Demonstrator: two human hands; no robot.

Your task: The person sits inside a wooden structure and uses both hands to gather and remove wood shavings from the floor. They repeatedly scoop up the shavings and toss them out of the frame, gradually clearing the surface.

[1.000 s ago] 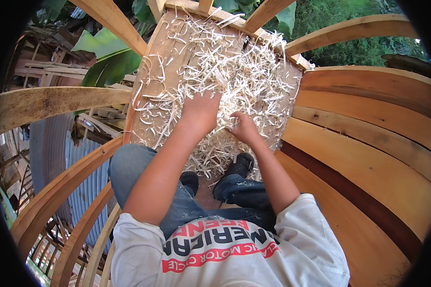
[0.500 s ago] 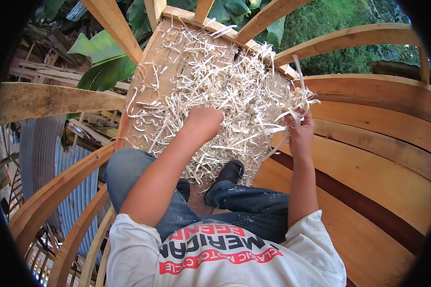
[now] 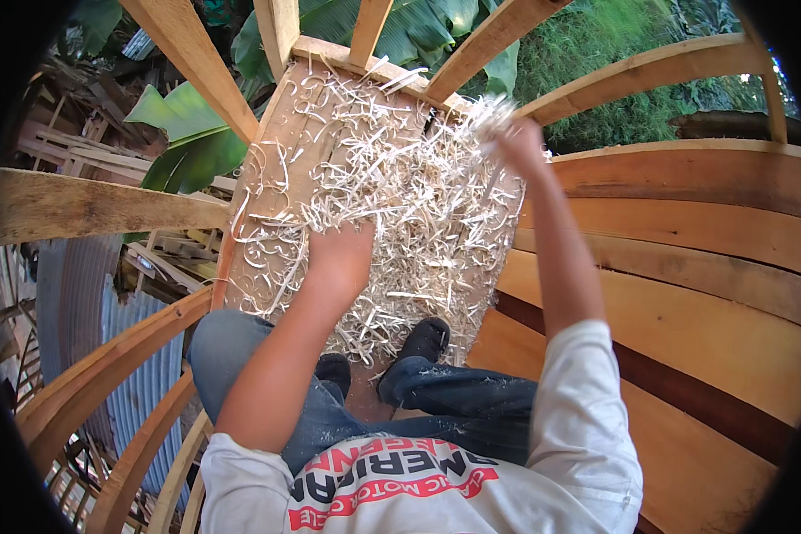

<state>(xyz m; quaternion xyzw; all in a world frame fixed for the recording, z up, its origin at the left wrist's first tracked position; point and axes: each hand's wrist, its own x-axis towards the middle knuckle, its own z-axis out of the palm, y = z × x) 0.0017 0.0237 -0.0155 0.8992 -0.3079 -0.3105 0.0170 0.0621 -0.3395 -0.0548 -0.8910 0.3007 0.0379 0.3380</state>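
Pale curled wood shavings [image 3: 418, 191] lie thickly over a plank platform [image 3: 280, 125]. My left hand [image 3: 343, 254] is down among them on the left part of the heap, its back toward me and its fingers curled into shavings. Farther off, at the platform's far right corner, my right hand [image 3: 518, 147] is closed on a bunch of shavings [image 3: 492, 120]. That hand and its bunch are smeared by motion, so single fingers do not show. Both my feet, in dark footwear [image 3: 425, 338], stand at the near edge of the heap.
Curved wooden ribs [image 3: 107, 205] rise around the platform on the left and far sides. Wide planks [image 3: 676, 289] form a wall on the right. Outside are corrugated metal sheets [image 3: 142, 356], scrap timber [image 3: 98, 147] and large green leaves [image 3: 191, 133].
My right hand has swung away from me and slightly left, carrying the shavings to the platform's far right corner. My left hand has shifted left and a little nearer, staying in the heap.
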